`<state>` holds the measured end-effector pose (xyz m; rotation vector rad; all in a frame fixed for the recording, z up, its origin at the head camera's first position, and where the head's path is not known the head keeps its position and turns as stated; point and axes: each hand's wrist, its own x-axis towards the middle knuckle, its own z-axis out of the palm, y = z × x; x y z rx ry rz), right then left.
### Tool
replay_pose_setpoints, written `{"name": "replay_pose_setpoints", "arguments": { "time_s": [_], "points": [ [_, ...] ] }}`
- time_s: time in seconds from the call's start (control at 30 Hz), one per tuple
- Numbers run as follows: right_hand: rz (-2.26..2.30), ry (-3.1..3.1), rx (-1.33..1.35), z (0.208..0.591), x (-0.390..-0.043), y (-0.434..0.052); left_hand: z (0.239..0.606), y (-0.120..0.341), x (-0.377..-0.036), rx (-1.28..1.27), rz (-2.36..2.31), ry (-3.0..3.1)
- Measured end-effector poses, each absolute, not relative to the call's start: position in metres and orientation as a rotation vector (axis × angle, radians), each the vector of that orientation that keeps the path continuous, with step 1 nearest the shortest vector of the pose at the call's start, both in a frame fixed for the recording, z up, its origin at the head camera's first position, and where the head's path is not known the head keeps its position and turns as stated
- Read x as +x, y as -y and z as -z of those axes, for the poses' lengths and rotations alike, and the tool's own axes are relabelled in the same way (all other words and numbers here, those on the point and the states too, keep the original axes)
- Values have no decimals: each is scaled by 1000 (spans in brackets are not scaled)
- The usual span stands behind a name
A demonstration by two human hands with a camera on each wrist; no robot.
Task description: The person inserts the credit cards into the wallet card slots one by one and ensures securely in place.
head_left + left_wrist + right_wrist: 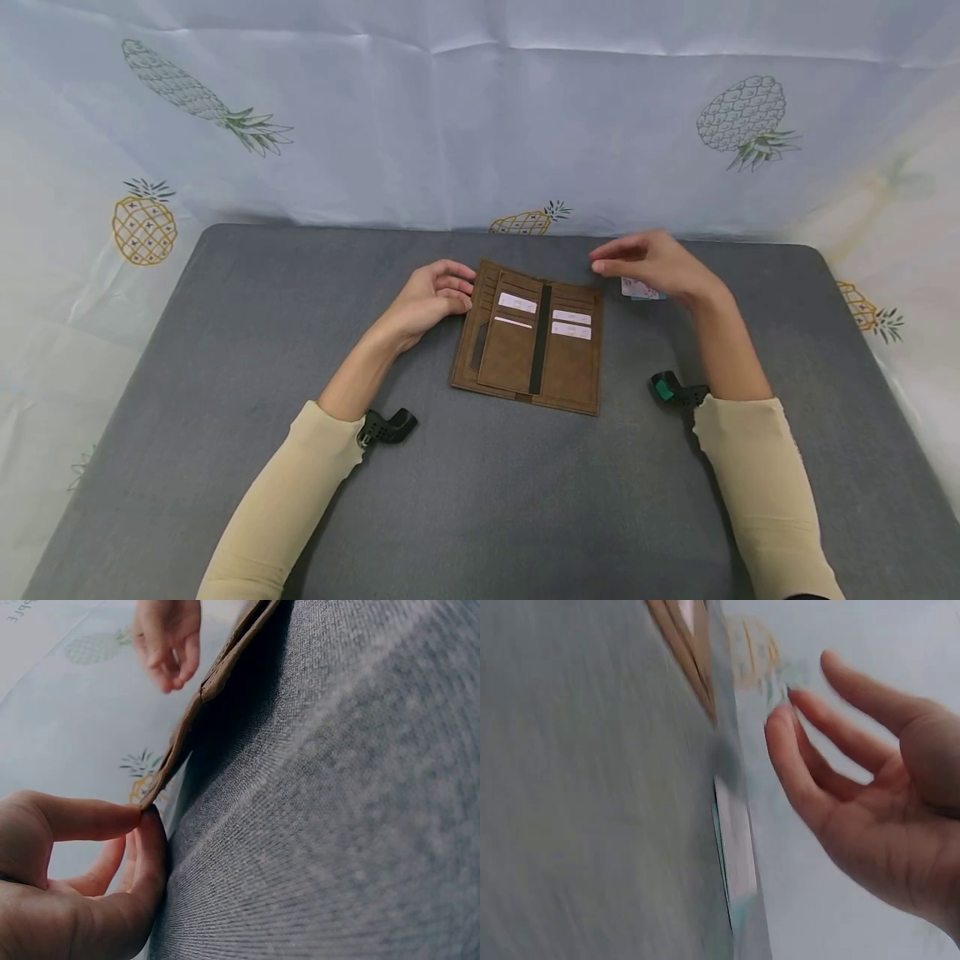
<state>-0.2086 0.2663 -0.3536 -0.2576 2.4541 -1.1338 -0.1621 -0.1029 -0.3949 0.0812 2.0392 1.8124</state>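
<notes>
Your left hand (431, 298) pinches the wallet's (534, 342) left edge, and your open right hand (654, 265) hovers right over the cards (639, 290).

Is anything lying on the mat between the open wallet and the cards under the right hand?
No. In the head view only bare grey mat separates the wallet from the cards beneath the right hand.
</notes>
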Motion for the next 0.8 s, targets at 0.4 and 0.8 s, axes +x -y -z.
{"name": "replay_pose_setpoints", "arguments": {
  "time_s": [0.4,0.8],
  "points": [
    [787,-2685,-82,366,-222,-313,393,104,-161,79,-1799,-2041],
    [648,-2742,-62,367,-220,-309,395,103,-163,79,-1804,-2037]
  ]
}}
